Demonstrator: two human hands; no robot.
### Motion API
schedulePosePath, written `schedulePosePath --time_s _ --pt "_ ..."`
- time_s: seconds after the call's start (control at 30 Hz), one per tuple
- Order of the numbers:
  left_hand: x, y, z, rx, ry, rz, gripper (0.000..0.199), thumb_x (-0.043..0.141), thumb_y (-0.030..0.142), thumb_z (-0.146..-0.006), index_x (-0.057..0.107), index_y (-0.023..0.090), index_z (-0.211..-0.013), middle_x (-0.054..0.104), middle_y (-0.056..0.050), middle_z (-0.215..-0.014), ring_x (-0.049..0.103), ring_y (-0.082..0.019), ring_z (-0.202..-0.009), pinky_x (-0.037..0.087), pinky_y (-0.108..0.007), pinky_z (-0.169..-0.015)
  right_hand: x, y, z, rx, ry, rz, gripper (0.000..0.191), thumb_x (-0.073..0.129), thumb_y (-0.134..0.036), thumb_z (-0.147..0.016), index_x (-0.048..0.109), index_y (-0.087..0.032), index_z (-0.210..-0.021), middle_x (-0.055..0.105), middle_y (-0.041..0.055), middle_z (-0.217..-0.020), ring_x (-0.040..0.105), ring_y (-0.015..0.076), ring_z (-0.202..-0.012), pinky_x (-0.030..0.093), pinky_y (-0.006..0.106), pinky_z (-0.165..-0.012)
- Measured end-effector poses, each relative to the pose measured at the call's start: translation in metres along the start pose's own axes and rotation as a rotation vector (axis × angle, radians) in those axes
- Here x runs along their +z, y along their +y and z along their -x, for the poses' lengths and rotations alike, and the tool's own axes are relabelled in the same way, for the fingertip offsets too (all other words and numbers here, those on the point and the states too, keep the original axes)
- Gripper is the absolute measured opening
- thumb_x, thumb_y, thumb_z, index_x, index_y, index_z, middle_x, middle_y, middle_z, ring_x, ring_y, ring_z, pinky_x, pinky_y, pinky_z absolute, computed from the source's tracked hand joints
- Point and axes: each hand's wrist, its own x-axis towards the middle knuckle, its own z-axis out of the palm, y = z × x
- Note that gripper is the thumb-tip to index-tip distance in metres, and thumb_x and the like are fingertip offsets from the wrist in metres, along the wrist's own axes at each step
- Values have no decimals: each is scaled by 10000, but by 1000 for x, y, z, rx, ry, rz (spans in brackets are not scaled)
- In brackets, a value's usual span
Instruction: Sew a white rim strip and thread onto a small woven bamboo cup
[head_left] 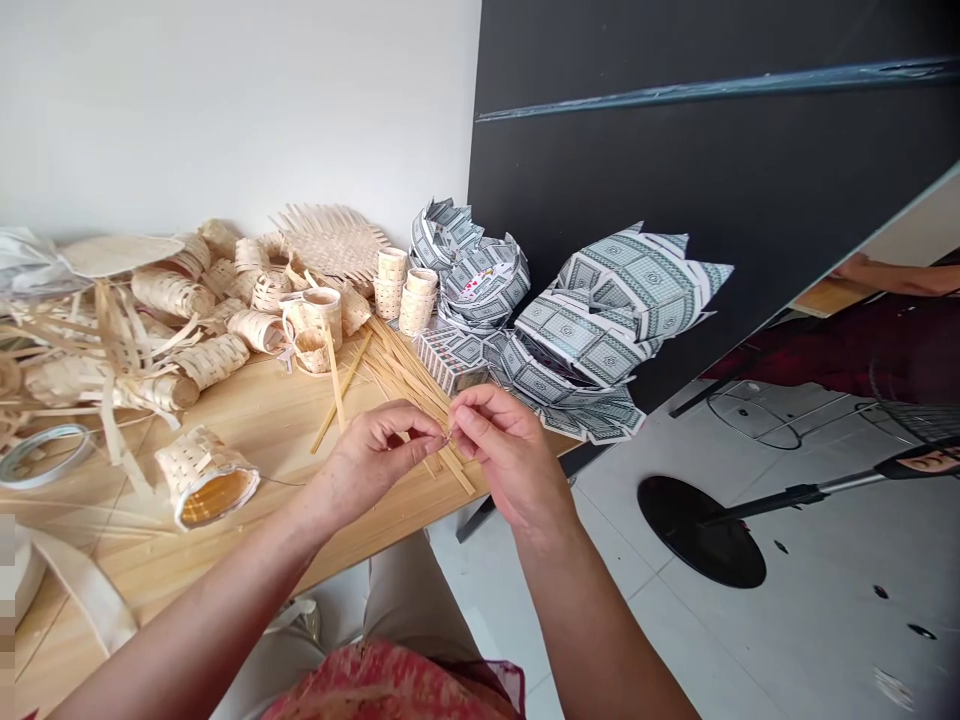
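Note:
Over the front edge of the table, my left hand (382,445) and my right hand (506,445) meet with their fingertips pinched together. Between them is a tiny piece of thin thread or wire, too small to make out clearly. A thin dark thread (281,481) runs from the small woven basket (196,462) toward my left hand. That basket lies on its side, its open mouth facing me, with a white edging around the rim. Beyond my hands lie several loose flat wooden strips (409,365).
Many woven wood-strip baskets (172,290) pile up at the back left. Folded-card bowls (600,320) stand at the right end near the black panel (675,150). A tape roll (46,455) lies left. A round black stand base (701,530) is on the floor; a person's arm (892,275) shows far right.

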Motion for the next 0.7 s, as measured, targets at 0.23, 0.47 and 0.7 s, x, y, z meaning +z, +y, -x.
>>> schedulePosePath --time_s 0.23,0.47,0.7 --pt "-1 3 3 -207 22 402 90 584 240 -720 548 157 -727 613 -7 -710 570 -133 -749 415 -264 -753 -7 7 1 74 18 -107 171 663 -303 -678 544 -183 -700 480 -37 -628 497 83 -643 302 153 -453" --pt "-36 13 7 -319 -35 516 128 591 258 -721 516 179 -788 404 83 -503 398 -52 -446 419 -222 -570 -12 22 -5 220 12 -352 269 740 -280 -587 525 -178 -710 448 -63 -615 439 25 -498 225 108 -370" --pt "-106 40 23 -225 -180 -711 102 525 165 -748 538 138 -650 376 66 -526 300 -44 -491 224 -175 -476 -5 36 -14 288 -27 -320 240 725 -244 -582 523 -167 -685 449 -73 -577 330 -12 -389 189 100 -338"
